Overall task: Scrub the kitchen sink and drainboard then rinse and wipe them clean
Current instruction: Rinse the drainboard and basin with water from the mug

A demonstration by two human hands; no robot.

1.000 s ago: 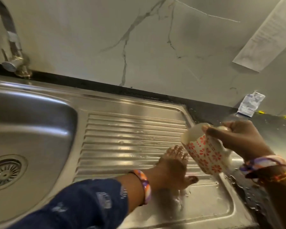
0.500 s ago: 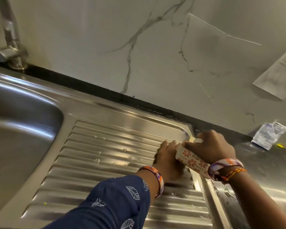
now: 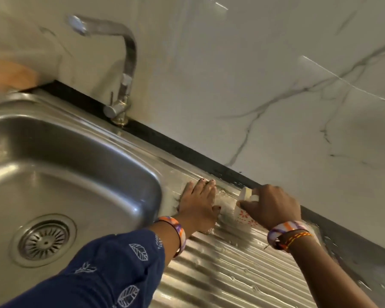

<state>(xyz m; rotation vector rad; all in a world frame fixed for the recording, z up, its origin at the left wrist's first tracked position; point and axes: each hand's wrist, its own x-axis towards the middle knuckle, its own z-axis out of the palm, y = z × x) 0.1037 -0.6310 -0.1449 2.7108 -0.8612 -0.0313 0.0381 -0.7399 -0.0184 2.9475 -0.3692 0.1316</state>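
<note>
The left hand (image 3: 198, 203) lies flat with straight fingers (image 3: 206, 187) pressed on the upper corner of the ribbed stainless-steel drainboard (image 3: 231, 270), just beside the rim of the stainless-steel sink basin (image 3: 65, 170); the right hand (image 3: 272, 205) has its fingers curled round a white cup with an orange flower pattern (image 3: 246, 215), tipped low over the same corner, touching or almost touching the steel.

A clear film of water spreads between the two hands, and beads and streaks of it sit along the ribs lower down; by my reading this is the rinse, with the cup pouring and the bare palm rubbing the water across the metal. No foam, sponge or scrubber shows, so the scrubbing looks done, at least on the drainboard.

The basin with its round slotted drain strainer (image 3: 43, 241) looks dull and free of suds, though whether it has been rinsed I cannot tell; the bent chrome tap (image 3: 125, 70) gives no visible stream.

What is left, as I judge it: finishing the rinse along the back edge by the black strip of counter (image 3: 187, 152), and then the wipe, since no cloth is in view and the steel is wet.
</note>
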